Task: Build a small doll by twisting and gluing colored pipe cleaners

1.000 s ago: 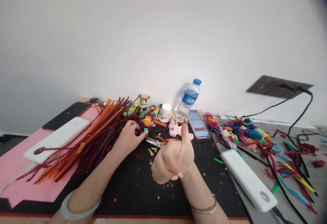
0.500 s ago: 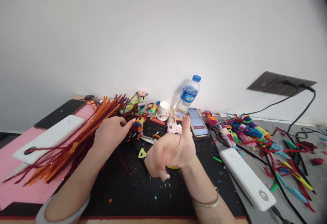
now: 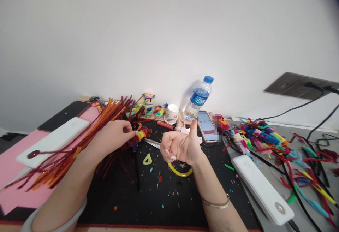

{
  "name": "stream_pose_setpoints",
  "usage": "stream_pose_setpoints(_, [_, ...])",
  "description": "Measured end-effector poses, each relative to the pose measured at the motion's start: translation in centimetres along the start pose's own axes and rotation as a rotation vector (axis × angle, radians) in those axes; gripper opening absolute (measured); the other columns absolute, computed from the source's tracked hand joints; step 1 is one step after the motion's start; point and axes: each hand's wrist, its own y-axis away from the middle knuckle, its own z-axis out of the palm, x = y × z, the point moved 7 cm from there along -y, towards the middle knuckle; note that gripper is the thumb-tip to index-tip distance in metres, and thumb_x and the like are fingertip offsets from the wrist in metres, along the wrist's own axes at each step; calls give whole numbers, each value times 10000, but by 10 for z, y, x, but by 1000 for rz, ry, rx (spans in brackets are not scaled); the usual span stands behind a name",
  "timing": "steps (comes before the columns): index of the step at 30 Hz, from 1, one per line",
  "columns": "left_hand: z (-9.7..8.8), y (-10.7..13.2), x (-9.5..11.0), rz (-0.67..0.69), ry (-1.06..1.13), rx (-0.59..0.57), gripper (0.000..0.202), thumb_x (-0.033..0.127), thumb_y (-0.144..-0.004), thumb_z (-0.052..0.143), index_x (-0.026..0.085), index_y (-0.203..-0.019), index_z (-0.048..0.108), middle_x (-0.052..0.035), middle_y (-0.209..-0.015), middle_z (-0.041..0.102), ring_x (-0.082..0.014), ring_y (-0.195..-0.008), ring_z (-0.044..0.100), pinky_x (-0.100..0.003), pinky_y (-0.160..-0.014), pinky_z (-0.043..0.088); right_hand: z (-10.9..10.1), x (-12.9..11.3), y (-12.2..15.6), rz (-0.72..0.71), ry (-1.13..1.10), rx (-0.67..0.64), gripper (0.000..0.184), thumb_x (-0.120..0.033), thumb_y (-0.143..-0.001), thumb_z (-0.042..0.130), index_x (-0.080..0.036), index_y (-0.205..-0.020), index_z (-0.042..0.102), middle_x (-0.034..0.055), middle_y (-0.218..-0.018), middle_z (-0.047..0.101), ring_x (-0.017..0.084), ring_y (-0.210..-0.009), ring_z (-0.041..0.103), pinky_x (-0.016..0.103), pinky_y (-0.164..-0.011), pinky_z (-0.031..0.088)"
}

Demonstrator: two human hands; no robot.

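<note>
My left hand [image 3: 118,133] pinches a small rainbow-coloured pipe-cleaner figure [image 3: 140,137] with thumb and forefinger; the hand hides part of it. Under that forearm lies a thick bundle of dark red and orange pipe cleaners [image 3: 104,117]. My right hand [image 3: 181,147] hovers over the black mat [image 3: 169,207], palm towards me, fingers curled in and thumb sticking up, with nothing visible in it. Scissors lie beneath it: the blade [image 3: 152,143] points at the figure and a yellow handle loop [image 3: 182,173] shows below the fingers. A pale yellow-green loop [image 3: 147,159] lies between the hands.
Behind the hands stand a paper cup [image 3: 172,114], a water bottle [image 3: 200,97], a pink glue gun [image 3: 182,128] and a phone [image 3: 207,128]. Finished pipe-cleaner pieces [image 3: 265,136], cables and a white power bank [image 3: 262,189] lie right; another power bank [image 3: 53,142] lies left.
My right hand has moved up a little and its fingers have curled in, uncovering more of the yellow handle. The figure in my left hand has tipped over and dropped slightly lower.
</note>
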Motion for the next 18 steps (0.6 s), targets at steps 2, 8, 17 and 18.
stream_pose_setpoints(2, [4,0,-5,32,-39,-33,263,425,-642,567,205,-507,518,7,-522,570,-153,-469,506,-250,-437,280,0,-1,0,-17,-20,-13,1010,-844,-583,-106,-97,-683,565,59,-514,502,124,-414,384,258,-428,276])
stream_pose_setpoints(8, [2,-3,-2,70,-154,-56,154,303,-627,569,212,-591,450,31,-542,520,-145,-504,465,-244,-463,273,1,-3,1,-67,-37,-38,968,-821,-624,-104,-112,-673,554,35,-493,462,120,-410,366,254,-421,280])
stream_pose_setpoints(17, [-7,32,91,351,250,36,213,409,-717,584,202,-688,544,15,-645,567,-121,-554,484,-233,-513,371,-5,-4,-1,-82,-55,37,975,-788,-660,-124,-116,-774,573,28,-509,494,106,-396,345,247,-426,275])
stream_pose_setpoints(18, [-4,36,98,384,259,44,201,394,-728,581,200,-688,549,12,-653,569,-120,-560,488,-236,-530,380,-7,-3,-1,-81,-55,59,979,-788,-661,-123,-115,-787,578,34,-526,509,100,-395,336,244,-425,271])
